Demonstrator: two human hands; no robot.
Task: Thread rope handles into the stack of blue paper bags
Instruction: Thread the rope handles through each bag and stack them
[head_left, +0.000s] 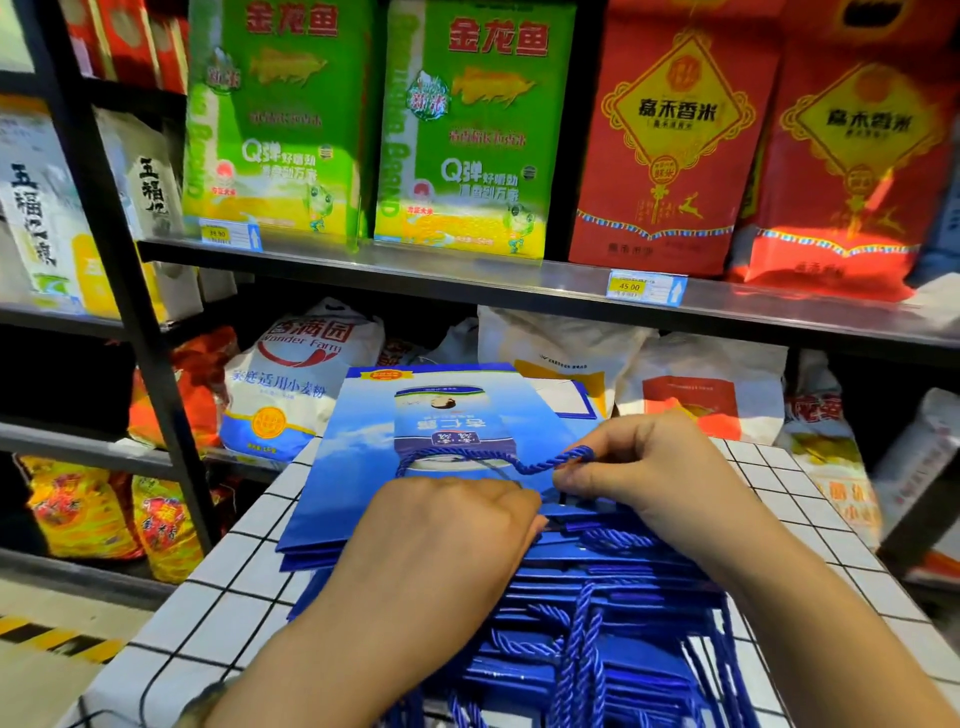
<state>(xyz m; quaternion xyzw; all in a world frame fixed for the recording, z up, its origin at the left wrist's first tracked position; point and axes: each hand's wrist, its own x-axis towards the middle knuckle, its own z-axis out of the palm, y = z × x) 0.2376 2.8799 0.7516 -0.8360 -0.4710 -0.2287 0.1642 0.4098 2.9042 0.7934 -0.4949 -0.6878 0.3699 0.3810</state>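
– Blue glossy paper bags, flat stack (358, 467): where?
– On white tiled table with black grid lines (218, 587), below metal shelf (415, 270) with green rice sacks (280, 119) and red rice sacks (670, 140).
– Hands?
– Right hand (654, 467) pinches blue twisted rope handle (498, 460), which loops across the top bag. Left hand (452, 530) sits on that bag's near edge, fingertips curled out of sight; grip can't tell.
– Hidden?
– Both hands cover the bag's near edge. Loose blue cords (576, 649) tangle over the nearer bags, cut off at frame bottom.
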